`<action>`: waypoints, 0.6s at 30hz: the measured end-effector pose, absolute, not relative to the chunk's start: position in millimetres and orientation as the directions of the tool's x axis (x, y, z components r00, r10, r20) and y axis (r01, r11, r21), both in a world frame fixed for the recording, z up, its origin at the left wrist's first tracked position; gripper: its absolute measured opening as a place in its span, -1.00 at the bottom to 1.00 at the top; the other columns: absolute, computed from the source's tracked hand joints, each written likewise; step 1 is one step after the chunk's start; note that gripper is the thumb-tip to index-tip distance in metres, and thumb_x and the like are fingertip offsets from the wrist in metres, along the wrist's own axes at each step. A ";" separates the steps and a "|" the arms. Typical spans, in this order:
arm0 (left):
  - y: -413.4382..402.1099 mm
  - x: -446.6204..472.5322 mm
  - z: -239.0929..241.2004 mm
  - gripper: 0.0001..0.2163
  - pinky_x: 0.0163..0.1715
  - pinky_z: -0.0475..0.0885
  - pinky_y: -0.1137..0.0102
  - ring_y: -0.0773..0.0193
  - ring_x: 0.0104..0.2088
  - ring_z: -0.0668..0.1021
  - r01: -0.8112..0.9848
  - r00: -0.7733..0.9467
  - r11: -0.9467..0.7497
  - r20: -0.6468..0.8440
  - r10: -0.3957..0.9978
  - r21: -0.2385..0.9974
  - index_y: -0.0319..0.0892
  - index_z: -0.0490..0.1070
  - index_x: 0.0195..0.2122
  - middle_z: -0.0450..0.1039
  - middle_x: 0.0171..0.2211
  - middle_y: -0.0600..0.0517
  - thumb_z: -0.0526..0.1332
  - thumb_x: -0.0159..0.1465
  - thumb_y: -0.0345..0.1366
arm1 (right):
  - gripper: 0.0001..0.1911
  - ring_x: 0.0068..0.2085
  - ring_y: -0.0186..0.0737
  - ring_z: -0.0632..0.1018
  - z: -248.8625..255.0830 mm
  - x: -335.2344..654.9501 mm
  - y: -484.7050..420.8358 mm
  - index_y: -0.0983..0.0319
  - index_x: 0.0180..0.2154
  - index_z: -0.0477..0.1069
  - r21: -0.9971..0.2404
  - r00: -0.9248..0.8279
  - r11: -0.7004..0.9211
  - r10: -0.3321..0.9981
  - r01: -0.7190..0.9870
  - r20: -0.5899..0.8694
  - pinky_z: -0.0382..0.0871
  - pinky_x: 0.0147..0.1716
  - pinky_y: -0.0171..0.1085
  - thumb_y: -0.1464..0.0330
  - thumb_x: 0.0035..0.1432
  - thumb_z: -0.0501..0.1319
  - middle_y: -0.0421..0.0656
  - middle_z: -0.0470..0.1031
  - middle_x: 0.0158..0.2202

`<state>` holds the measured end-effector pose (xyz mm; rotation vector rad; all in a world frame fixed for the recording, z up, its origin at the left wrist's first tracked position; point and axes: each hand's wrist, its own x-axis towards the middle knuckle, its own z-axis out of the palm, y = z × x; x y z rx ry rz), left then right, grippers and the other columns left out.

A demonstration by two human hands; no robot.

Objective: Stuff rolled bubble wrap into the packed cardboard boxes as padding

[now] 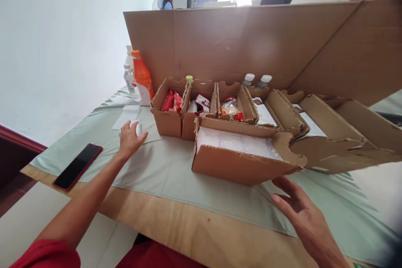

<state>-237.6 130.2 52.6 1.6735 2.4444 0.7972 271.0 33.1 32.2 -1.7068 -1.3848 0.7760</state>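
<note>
— What did we have in our hands at that moment?

— Nothing. Our left hand (130, 138) lay spread and flat on the pale green cloth (163, 167), fingers fanned, resting on a small white slip of paper (137, 127) just in front of the leftmost cardboard tray (166, 121). Our right hand (303, 213) hung open too, fingers loosely splayed, just short of the near corner of the front box (241, 157), which held a clear plastic packet. We could not tell whether a fingertip touched the cardboard.

— And around that?

— Behind the front box stood a row of small trays with red snack packets (172, 101); a tall cardboard sheet (238, 46) stood up behind them. An orange bottle (142, 76) and clear bottles stood to the left of the row, and a red phone (77, 166) lay near the table edge.

— What worried us?

— The front box sat loose, its flap curling. We judged that a one-sided push from the right hand could skew it into the trays behind. The phone lay close to the edge, and a sweep of our left forearm could knock it off.
</note>
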 end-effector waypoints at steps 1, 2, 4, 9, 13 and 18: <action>141.6 -250.7 49.7 -0.37 0.27 0.21 -0.23 -0.38 0.39 0.22 0.844 -0.428 0.310 0.200 0.881 0.437 -0.28 0.33 0.27 0.19 0.37 -0.42 0.33 0.21 -0.12 | -0.18 -0.05 0.13 0.67 25.5 270.4 28.5 0.14 0.17 0.41 -0.857 0.232 -0.110 0.973 0.504 0.011 0.59 -0.05 -0.01 -0.16 -0.02 0.35 0.06 0.55 0.16; 151.3 -259.8 45.2 -0.35 0.24 0.25 -0.23 -0.40 0.35 0.28 0.842 -0.441 0.337 0.178 0.880 0.421 -0.27 0.36 0.26 0.25 0.33 -0.43 0.36 0.18 -0.10 | -0.21 -0.04 0.13 0.67 18.1 268.5 24.4 0.15 0.16 0.43 -0.845 0.246 -0.124 0.969 0.520 0.010 0.59 -0.06 -0.02 -0.15 0.00 0.34 0.05 0.56 0.15; 164.5 -268.5 34.0 -0.40 0.20 0.34 -0.12 -0.33 0.26 0.42 0.845 -0.442 0.353 0.154 0.884 0.402 -0.25 0.43 0.21 0.39 0.24 -0.38 0.37 0.15 -0.14 | -0.29 -0.03 0.12 0.67 3.0 262.1 18.2 0.16 0.11 0.48 -0.812 0.279 -0.133 0.960 0.568 0.038 0.59 -0.07 -0.04 -0.13 0.04 0.30 0.02 0.61 0.10; 165.3 -286.9 32.5 -0.63 0.03 0.47 0.17 -0.04 0.01 0.62 0.829 -0.505 0.389 0.238 0.830 0.401 -0.20 0.53 0.07 0.63 -0.02 -0.19 0.09 0.30 -0.38 | -0.36 -0.03 0.16 0.66 -21.0 250.7 11.8 0.18 0.02 0.55 -0.710 0.368 -0.192 0.924 0.677 0.101 0.56 -0.05 0.02 -0.11 0.08 0.21 -0.02 0.66 0.00; 159.2 -332.7 77.8 -0.55 0.23 0.31 0.15 0.03 0.23 0.47 0.828 -0.546 0.389 0.427 0.721 0.403 -0.34 0.32 0.28 0.46 0.22 -0.23 -0.09 0.44 -0.37 | -0.40 0.00 0.18 0.65 -20.9 250.2 12.0 0.17 0.00 0.56 -0.675 0.346 -0.181 0.931 0.715 0.117 0.52 0.02 0.06 -0.09 0.11 0.19 -0.03 0.66 -0.01; 174.1 -365.9 88.3 -0.51 0.39 0.01 0.03 0.02 0.46 0.12 0.900 -0.426 0.328 0.414 0.805 0.287 -0.32 0.17 0.38 0.13 0.44 -0.23 -0.08 0.48 -0.27 | -0.46 -0.19 0.11 0.67 -20.1 250.7 15.0 0.12 -0.02 0.56 -0.669 0.338 -0.173 0.933 0.723 0.125 0.57 -0.30 -0.02 -0.05 0.11 0.20 -0.07 0.66 -0.04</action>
